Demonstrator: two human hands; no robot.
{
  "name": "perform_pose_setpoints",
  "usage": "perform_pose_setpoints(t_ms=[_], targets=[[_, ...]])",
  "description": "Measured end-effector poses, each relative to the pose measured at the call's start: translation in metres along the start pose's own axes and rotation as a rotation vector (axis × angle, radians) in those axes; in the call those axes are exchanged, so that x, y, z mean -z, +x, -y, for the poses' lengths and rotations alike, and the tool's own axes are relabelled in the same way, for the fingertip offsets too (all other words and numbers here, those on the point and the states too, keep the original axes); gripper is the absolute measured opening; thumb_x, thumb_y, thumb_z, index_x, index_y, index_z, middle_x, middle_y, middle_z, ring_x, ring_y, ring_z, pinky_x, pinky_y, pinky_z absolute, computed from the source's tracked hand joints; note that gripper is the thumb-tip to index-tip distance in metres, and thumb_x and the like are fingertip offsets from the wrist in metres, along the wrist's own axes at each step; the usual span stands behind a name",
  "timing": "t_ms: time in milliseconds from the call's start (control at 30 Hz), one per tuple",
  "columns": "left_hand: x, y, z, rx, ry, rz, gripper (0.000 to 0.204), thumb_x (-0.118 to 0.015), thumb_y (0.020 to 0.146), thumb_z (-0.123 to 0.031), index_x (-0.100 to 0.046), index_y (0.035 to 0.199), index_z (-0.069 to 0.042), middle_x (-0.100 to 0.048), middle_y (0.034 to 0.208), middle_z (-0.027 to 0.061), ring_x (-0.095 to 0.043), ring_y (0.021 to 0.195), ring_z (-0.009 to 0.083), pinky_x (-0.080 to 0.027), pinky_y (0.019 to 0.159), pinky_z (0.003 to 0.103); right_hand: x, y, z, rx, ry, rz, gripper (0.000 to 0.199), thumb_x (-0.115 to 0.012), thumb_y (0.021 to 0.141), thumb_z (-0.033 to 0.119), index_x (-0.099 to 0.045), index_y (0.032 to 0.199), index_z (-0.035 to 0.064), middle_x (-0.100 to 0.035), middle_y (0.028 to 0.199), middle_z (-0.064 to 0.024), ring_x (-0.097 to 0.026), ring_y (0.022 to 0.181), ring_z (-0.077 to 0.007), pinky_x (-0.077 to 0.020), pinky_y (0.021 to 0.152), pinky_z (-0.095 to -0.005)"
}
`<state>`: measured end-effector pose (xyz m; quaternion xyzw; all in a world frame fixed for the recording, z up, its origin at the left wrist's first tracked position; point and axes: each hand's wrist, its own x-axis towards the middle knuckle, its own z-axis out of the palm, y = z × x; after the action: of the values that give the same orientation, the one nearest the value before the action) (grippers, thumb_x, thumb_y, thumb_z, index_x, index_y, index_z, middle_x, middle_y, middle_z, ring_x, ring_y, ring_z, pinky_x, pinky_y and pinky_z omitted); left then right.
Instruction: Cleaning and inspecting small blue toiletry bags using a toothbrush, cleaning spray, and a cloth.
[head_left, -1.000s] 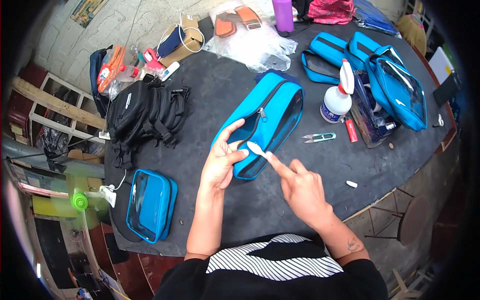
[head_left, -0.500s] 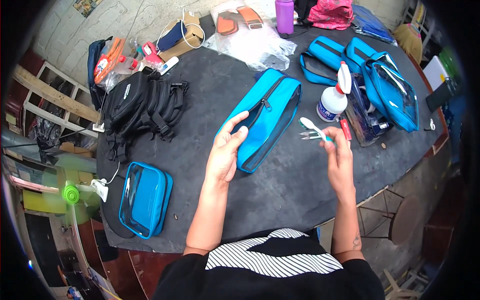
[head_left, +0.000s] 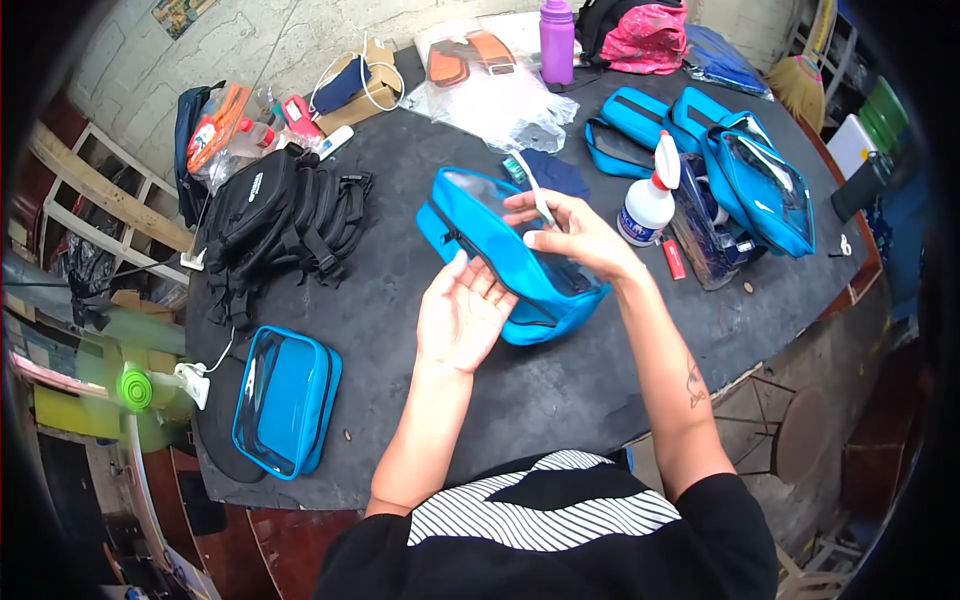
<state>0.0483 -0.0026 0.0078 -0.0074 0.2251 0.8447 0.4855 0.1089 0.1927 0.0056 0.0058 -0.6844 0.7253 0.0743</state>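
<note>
Fingers (head_left: 540, 238) of your right hand (head_left: 575, 235) pinch a thin white stick (head_left: 533, 196) over the blue pouch (head_left: 510, 262). Your left hand (head_left: 462, 312) lies open, palm up, fingertips against the pouch's near edge, gripping nothing. White spray bottle (head_left: 648, 205) stands just right of the pouch; black backpack (head_left: 285, 215) left of it; a second blue pouch (head_left: 288, 398) lies well apart, near-left.

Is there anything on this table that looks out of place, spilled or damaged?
Nothing stands out. The blue pouch sits tilted between the left hand and right hand, but it looks intact. The spray bottle stands upright, with no spill visible on the table.
</note>
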Motion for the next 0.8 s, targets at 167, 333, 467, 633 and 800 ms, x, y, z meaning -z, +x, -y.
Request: perform_pose_setpoints(t_ms=[167, 333, 467, 633, 800], targets=[[0.011, 0.016, 0.018, 0.044, -0.005, -0.024, 0.051, -0.057, 0.095, -0.022, -0.036, 0.139, -0.007, -0.046, 0.136, 0.0143, -0.047, 0.125, 0.0285, -0.039, 0.107, 0.047, -0.001, 0.006, 0.033, 0.080, -0.266, 0.232, 0.036, -0.062, 0.087, 0.020, -0.057, 0.120, 0.0058, -0.062, 0.110, -0.0059, -0.054, 0.108, -0.0187, -0.0415, 0.089, -0.0324], [0.020, 0.014, 0.037, -0.124, 0.041, -0.163, 0.039, -0.055, 0.096, -0.019, -0.045, 0.129, -0.001, -0.054, 0.125, 0.0159, -0.055, 0.114, 0.0295, -0.047, 0.099, 0.045, 0.011, -0.007, 0.083, 0.218, -1.283, -0.081, 0.038, -0.056, 0.089, 0.044, -0.059, 0.077, 0.0082, -0.050, 0.073, -0.0033, -0.042, 0.080, -0.0225, -0.0303, 0.082, -0.0381], [0.012, 0.001, 0.045, -0.180, 0.214, -0.097, 0.029, -0.052, 0.098, -0.019, -0.056, 0.116, 0.003, -0.065, 0.108, 0.0146, -0.065, 0.100, 0.0254, -0.054, 0.089, 0.041, 0.000, -0.013, 0.085, 0.470, -1.468, 0.063, 0.048, -0.074, 0.065, 0.053, -0.060, 0.066, 0.0077, -0.055, 0.067, -0.0007, -0.043, 0.080, -0.0213, -0.0334, 0.082, -0.0376], [0.001, -0.021, 0.044, -0.148, 0.398, 0.060, 0.025, -0.052, 0.097, -0.017, -0.062, 0.106, 0.005, -0.068, 0.102, 0.0147, -0.068, 0.091, 0.0242, -0.055, 0.086, 0.040, 0.009, 0.003, 0.103, 0.446, -1.497, 0.257, 0.054, -0.071, 0.062, 0.062, -0.066, 0.067, 0.0086, -0.062, 0.067, -0.0027, -0.046, 0.080, -0.0211, -0.0338, 0.079, -0.0374], [0.000, -0.032, 0.048, -0.133, 0.389, 0.063, 0.023, -0.054, 0.097, -0.015, -0.062, 0.104, 0.006, -0.068, 0.098, 0.0148, -0.068, 0.089, 0.0240, -0.057, 0.081, 0.038, 0.005, 0.003, 0.107, 0.526, -1.506, 0.399, 0.051, -0.071, 0.063, 0.060, -0.060, 0.064, 0.0100, -0.055, 0.066, -0.0002, -0.045, 0.079, -0.0203, -0.0329, 0.080, -0.0383]])
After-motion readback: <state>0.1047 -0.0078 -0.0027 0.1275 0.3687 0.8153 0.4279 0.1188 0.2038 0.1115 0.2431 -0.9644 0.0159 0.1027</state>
